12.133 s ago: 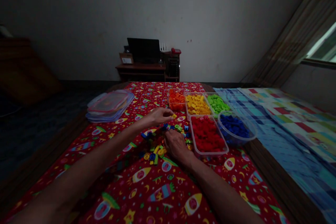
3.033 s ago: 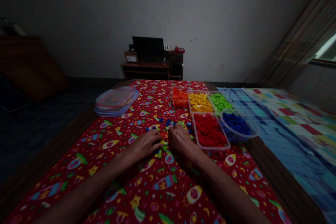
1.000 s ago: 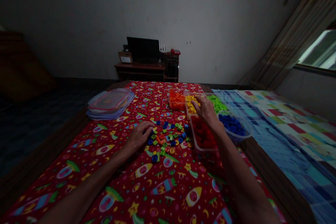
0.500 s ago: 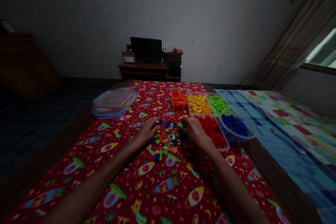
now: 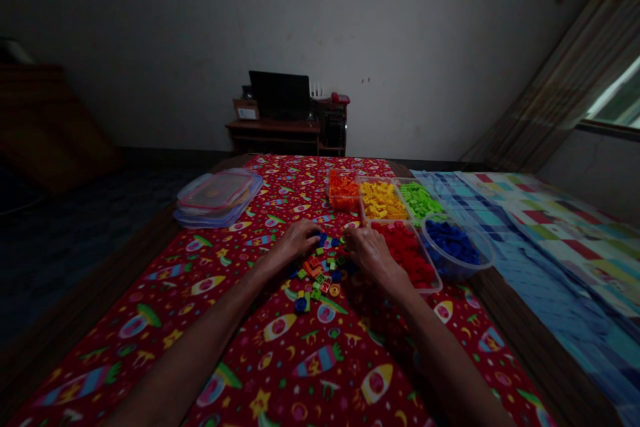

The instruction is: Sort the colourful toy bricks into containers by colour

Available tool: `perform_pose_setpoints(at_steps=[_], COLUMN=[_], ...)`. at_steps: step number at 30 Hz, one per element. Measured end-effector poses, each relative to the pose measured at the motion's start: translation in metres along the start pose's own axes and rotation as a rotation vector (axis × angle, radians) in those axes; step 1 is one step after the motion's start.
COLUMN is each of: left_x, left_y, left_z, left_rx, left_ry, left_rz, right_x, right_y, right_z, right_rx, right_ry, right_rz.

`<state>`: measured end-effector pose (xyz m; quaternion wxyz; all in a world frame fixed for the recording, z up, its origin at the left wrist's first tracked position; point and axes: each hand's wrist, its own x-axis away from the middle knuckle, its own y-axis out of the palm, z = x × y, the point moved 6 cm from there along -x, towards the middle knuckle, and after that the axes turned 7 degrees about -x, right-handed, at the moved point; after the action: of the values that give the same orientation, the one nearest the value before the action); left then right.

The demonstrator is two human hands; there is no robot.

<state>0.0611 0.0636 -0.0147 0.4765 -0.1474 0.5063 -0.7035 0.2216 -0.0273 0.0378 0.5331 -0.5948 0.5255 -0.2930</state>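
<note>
Several small toy building blocks [image 5: 316, 268] in green, orange, blue and yellow lie loose on the red patterned cloth [image 5: 280, 360]. On their left is my left hand [image 5: 299, 239], its fingers curved and a little apart beside some blue blocks [image 5: 323, 239]. My right hand [image 5: 369, 250] is on the other side, fingers bent together and pointing down by a green piece; what they hold, if anything, is hidden. Just right of that hand stands a clear box of red blocks [image 5: 407, 257].
Behind the red blocks are boxes of orange blocks [image 5: 343, 190], yellow blocks [image 5: 383, 200] and green blocks [image 5: 421, 199]. A round tub of blue blocks [image 5: 453, 243] sits at the right. Stacked clear lids [image 5: 217, 197] lie at the left. A bed [image 5: 545, 247] adjoins the right side.
My left hand has moved right, closer to the blue blocks and my right hand. My right hand has stayed nearly in place. The view has shifted slightly.
</note>
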Motion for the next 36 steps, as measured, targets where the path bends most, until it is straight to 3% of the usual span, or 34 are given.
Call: perform_pose_setpoints(at_steps=[5, 10, 12, 15, 18, 21, 24, 27, 31, 36], left_x=[0.01, 0.009, 0.005, 0.003, 0.005, 0.01, 0.012, 0.009, 0.003, 0.002], left_y=[0.01, 0.004, 0.003, 0.008, 0.01, 0.007, 0.008, 0.01, 0.001, -0.013], left_z=[0.018, 0.021, 0.017, 0.012, 0.018, 0.028, 0.036, 0.036, 0.026, 0.017], left_rx=[-0.009, -0.005, 0.111, 0.466, 0.776, 0.866, 0.843, 0.814, 0.61, 0.226], left_ry=[0.058, -0.056, -0.166, -0.318, -0.329, -0.299, -0.282, -0.279, -0.2, -0.132], left_rz=[0.026, 0.014, -0.009, -0.11, -0.189, -0.24, -0.287, -0.281, -0.173, 0.009], right_x=[-0.001, -0.001, -0.001, -0.001, -0.002, -0.004, -0.005, -0.004, 0.002, 0.024], right_y=[-0.001, 0.001, 0.001, 0.001, -0.001, 0.0, 0.001, -0.01, -0.046, -0.103], right_z=[-0.001, 0.002, 0.002, 0.0, -0.008, -0.015, -0.016, -0.011, 0.015, 0.081], right_rx=[-0.002, 0.013, -0.003, -0.051, -0.15, -0.236, -0.203, -0.114, -0.051, -0.004], right_ry=[0.013, 0.017, 0.006, -0.043, -0.169, -0.241, -0.202, -0.147, -0.05, 0.192], right_rz=[-0.035, -0.033, -0.025, -0.001, 0.045, 0.029, -0.026, 0.011, 0.182, 0.482])
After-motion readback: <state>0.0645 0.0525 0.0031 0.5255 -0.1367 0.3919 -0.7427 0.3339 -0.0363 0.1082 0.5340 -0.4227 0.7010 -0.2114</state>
